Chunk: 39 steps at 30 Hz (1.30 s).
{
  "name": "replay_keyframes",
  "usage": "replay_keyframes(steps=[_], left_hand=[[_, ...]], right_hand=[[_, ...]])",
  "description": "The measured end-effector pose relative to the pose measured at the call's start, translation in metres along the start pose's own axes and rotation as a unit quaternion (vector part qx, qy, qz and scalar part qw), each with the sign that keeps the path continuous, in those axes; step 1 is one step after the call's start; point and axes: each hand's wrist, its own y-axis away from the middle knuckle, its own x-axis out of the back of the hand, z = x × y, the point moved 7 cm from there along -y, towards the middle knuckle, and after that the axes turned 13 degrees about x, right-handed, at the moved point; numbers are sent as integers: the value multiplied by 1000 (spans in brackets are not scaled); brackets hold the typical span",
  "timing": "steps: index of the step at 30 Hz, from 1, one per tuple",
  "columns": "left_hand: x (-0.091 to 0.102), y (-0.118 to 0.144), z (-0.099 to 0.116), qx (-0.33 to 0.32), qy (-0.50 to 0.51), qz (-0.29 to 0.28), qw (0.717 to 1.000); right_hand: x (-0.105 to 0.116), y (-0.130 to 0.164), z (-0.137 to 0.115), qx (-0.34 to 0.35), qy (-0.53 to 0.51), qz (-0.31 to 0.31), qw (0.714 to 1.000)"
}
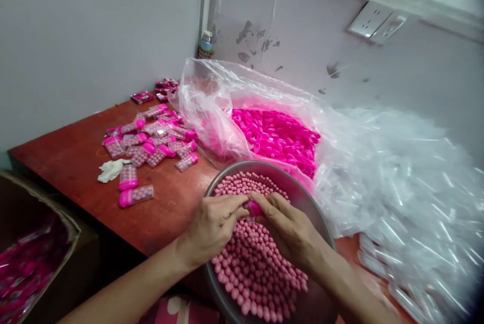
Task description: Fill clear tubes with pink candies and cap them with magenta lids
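Over a grey bowl (pixel 325 217) of pink beads (pixel 257 268), both hands meet at a small clear container with a bright pink cap (pixel 254 208). My left hand (pixel 214 223) is closed on its left part, which the fingers mostly hide. My right hand (pixel 287 223) closes on the pink cap from the other side. Whether the cap sits fully on the container cannot be made out. Left of the bowl lie several clear containers filled with beads and capped in pink (pixel 136 195), some in a loose heap (pixel 162 137).
Behind the bowl an open plastic bag (pixel 204 107) holds many pink caps (pixel 280 137). Clear empty containers (pixel 410 253) are piled at right. A cardboard box (pixel 71 243) with pink packets stands at lower left. White tissue (pixel 111 170) lies on the red table (pixel 68 145).
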Motion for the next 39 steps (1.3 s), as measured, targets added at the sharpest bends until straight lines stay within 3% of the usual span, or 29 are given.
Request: replay_keyframes(steps=[13, 16, 19, 21, 23, 25, 26, 30, 34, 39], left_hand=[[-11, 5, 0, -43, -63, -64, 995], [-7, 1, -2, 1, -16, -62, 998], [-3, -6, -7, 87, 126, -64, 986], [-2, -10, -13, 139, 231, -61, 961], [-1, -12, -18, 174, 298, -48, 938], [-1, -11, -22, 185, 307, -37, 933], [-1, -11, -22, 180, 295, -35, 937], [-2, -8, -11, 110, 221, -42, 968], [-2, -5, 1, 41, 172, -38, 984], [0, -2, 3, 17, 128, -23, 991]], right_hand=[[-8, -1, -6, 47, -45, -93, 994], [-3, -2, -4, 22, -58, -50, 997], [7, 3, 10, -71, -154, 40, 985], [9, 13, 22, -151, -293, 112, 937], [4, 26, 30, -215, -440, 174, 854], [-3, 37, 35, -259, -525, 227, 779], [-5, 41, 37, -274, -541, 250, 755], [-10, 42, 42, -314, -562, 284, 711], [-22, 27, 36, -349, -626, 201, 668], [-30, 18, 26, -376, -671, 140, 624]])
